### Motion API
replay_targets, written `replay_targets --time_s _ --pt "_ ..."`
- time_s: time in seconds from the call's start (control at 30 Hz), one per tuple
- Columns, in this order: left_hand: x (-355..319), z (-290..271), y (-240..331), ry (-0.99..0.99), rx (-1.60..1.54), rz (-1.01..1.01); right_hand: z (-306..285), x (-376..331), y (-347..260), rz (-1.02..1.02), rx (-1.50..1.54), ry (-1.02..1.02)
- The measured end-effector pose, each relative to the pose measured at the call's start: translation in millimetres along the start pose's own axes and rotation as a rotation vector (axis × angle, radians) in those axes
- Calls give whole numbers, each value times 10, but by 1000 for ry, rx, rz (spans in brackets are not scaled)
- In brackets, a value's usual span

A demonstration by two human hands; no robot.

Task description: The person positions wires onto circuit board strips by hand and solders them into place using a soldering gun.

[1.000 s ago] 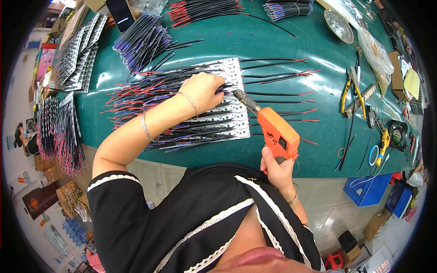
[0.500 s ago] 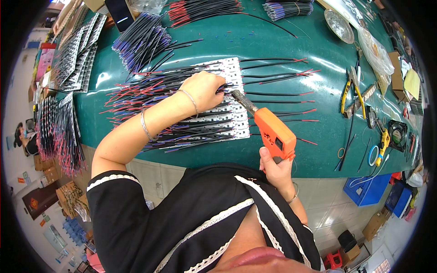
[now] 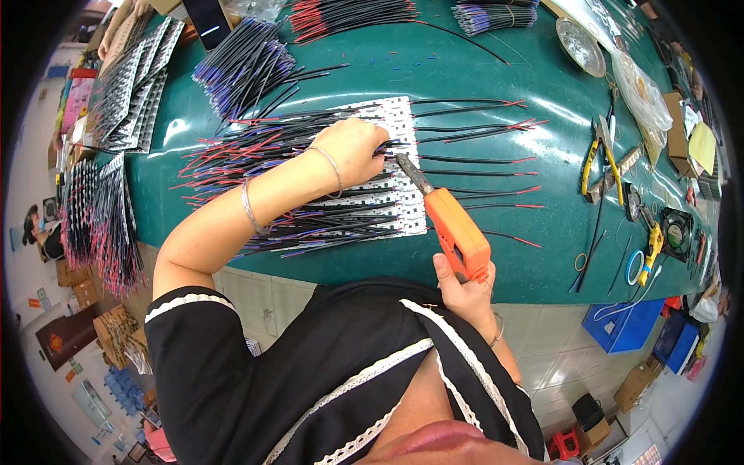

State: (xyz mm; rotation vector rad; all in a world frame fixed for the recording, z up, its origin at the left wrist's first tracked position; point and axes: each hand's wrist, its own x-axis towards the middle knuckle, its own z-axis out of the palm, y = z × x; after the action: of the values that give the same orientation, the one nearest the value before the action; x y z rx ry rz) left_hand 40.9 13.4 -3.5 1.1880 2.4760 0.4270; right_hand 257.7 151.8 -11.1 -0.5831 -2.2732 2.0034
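A white panel of small circuit boards (image 3: 413, 211) lies on the green table, rows of thin black wires with red and blue ends running across it and out both sides. Above its middle, my left hand (image 3: 353, 151) is closed, its fingertips pinching a black wire near the board's surface. My right hand (image 3: 466, 298) grips an orange soldering gun (image 3: 457, 232) by its lower end. The gun's metal tip (image 3: 406, 166) points up and left, close to the left fingertips. Whether it touches the board I cannot tell.
Bundles of black wires with blue ends (image 3: 244, 66) and red ends (image 3: 349, 19) lie farther back. At left are stacked board panels (image 3: 139, 93) and wired panels (image 3: 112, 225). Yellow-handled pliers (image 3: 601, 159), a metal dish (image 3: 581, 46) and a small fan (image 3: 677, 232) sit at right.
The soldering gun has turned more upright, its body and my right hand shifting slightly left. My left hand stays at nearly the same spot over the panel.
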Motion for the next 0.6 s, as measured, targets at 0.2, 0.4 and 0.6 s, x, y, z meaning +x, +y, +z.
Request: replay_targets --time_s 0.2,0.4,0.6 --pt "-2 -25 3 0 11 13 -36 -45 -19 51 205 61" --pt "1 -25 8 -26 -5 -18 -97 -44 -34 143 421 62" --pt "9 -26 3 -39 -56 -20 -78 -38 -77 130 332 19"
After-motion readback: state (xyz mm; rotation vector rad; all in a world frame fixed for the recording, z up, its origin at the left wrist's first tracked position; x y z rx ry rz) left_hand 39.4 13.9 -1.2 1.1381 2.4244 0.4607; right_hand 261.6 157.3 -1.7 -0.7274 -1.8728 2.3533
